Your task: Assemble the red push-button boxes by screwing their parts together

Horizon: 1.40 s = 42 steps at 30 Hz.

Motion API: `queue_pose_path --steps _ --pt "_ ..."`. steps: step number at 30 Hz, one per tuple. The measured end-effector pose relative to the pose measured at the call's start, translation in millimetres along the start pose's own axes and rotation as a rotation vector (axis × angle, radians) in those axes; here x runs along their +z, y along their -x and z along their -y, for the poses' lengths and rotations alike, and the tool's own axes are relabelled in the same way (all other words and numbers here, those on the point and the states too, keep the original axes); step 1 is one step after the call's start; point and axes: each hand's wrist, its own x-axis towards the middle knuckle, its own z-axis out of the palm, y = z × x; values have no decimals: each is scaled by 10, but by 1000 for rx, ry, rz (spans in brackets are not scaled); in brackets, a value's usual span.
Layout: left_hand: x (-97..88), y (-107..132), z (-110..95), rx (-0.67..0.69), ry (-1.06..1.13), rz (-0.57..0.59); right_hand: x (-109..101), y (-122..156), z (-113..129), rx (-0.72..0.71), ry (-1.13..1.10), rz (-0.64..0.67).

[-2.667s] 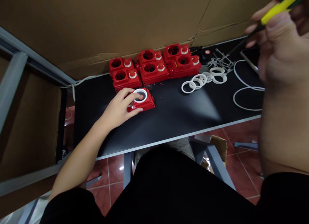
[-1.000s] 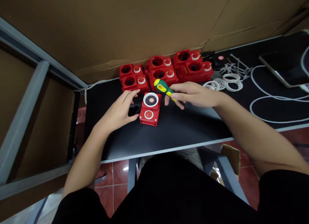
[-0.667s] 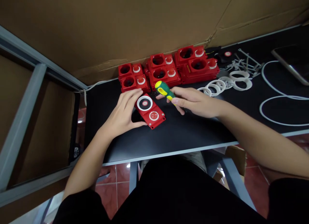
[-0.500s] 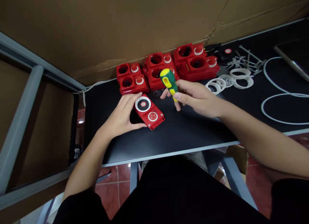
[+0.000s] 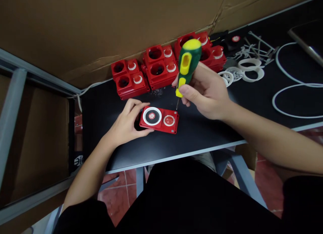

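Observation:
A flat red plastic housing (image 5: 159, 119) with a white ring and a round red button lies on the black table (image 5: 191, 133). My left hand (image 5: 126, 123) grips its left end, fingers curled round it. My right hand (image 5: 205, 92) is closed round a green and yellow screwdriver (image 5: 186, 64), held nearly upright. Its thin tip points down at the housing's far right corner.
Several red housings (image 5: 156, 67) stand in a row against the cardboard wall (image 5: 113, 25). White rings (image 5: 249, 71), grey plastic sprues (image 5: 254, 49) and loops of white cord (image 5: 295, 99) lie at the right. A dark flat device (image 5: 308, 35) sits at the far right edge.
My right hand came in with the screwdriver and raised it from lying flat to nearly upright over the housing. My left hand turned the housing so it lies crosswise.

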Motion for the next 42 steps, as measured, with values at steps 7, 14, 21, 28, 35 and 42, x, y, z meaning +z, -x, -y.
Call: queue_pose_path --steps 7,14,21,28,35,42 --pt "-9 -28 44 130 28 -1 -21 45 1 2 35 54" --pt "-23 -24 2 80 2 30 8 39 17 18 82 69" --pt "-47 -3 -41 37 -42 48 -49 9 50 -52 105 89" --pt "-51 -2 -65 -6 -76 50 -148 -29 12 -85 152 153" --pt "-50 7 -56 9 -82 48 -124 -20 15 -94 137 143" --pt "-47 6 -72 1 -97 48 -108 28 -40 -87 164 100"
